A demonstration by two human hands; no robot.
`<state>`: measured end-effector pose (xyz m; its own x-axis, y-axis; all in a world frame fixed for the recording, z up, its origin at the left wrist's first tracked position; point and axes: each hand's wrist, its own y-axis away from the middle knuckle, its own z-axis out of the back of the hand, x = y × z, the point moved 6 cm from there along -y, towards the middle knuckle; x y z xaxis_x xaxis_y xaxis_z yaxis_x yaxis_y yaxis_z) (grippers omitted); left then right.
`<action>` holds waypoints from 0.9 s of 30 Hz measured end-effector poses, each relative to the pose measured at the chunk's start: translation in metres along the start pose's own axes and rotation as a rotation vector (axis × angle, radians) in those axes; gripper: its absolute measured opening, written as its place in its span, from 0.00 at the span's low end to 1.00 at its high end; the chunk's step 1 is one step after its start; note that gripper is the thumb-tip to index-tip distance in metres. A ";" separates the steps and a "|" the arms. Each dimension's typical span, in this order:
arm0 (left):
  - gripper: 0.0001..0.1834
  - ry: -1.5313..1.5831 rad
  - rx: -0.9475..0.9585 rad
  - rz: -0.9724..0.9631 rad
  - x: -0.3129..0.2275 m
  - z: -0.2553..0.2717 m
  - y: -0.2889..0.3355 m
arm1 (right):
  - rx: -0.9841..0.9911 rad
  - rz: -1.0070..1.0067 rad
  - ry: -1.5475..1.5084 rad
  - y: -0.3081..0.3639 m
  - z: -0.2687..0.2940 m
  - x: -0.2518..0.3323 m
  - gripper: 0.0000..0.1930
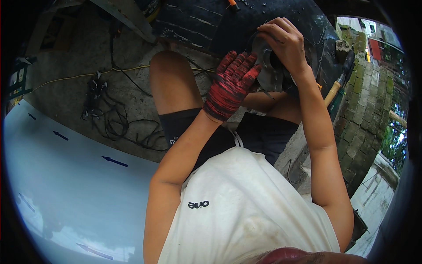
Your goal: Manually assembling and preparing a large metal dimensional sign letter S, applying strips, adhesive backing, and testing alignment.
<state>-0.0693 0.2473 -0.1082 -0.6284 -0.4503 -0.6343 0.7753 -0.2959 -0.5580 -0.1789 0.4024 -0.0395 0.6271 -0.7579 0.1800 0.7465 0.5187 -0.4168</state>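
Note:
My left hand (233,86), in a red and black knit glove, has its fingers stretched out, palm down. Its fingertips reach the left edge of a curved grey metal piece (267,66) on the dark work surface, touching or just beside it. Bare, my right hand (286,42) bends over the upper rim of that same piece. Thumb and fingertips are drawn together there, and whatever they pinch is too small to make out. The right hand and wrist cover part of the piece and the dark round opening beside it.
An orange-handled tool (234,5) lies at the far edge of the black surface (246,26). Tangled black cables (116,121) and a yellow cord (66,80) cross the concrete floor on the left. A wooden-handled tool (332,93) leans at right, beside a mossy block wall (358,110).

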 end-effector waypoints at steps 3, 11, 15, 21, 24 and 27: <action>0.33 0.003 -0.014 0.002 -0.001 0.000 0.000 | 0.013 0.005 -0.001 0.000 0.000 0.001 0.09; 0.34 -0.028 0.010 0.000 0.000 -0.001 0.002 | 0.001 0.012 0.015 0.000 0.001 0.001 0.09; 0.34 -0.024 0.012 0.000 0.000 -0.003 0.003 | -0.001 0.010 0.009 0.000 0.000 0.000 0.09; 0.33 -0.062 0.006 -0.024 -0.001 -0.004 0.004 | -0.013 0.015 0.006 0.001 0.001 0.001 0.09; 0.33 -0.070 0.007 -0.020 -0.001 -0.005 0.004 | -0.011 0.010 0.001 0.001 0.000 0.001 0.09; 0.34 -0.082 0.010 -0.025 -0.002 -0.005 0.004 | -0.007 0.007 0.003 0.001 0.000 0.001 0.09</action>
<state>-0.0652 0.2516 -0.1121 -0.6403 -0.5103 -0.5742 0.7605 -0.3157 -0.5675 -0.1778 0.4021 -0.0392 0.6316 -0.7555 0.1740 0.7403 0.5211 -0.4246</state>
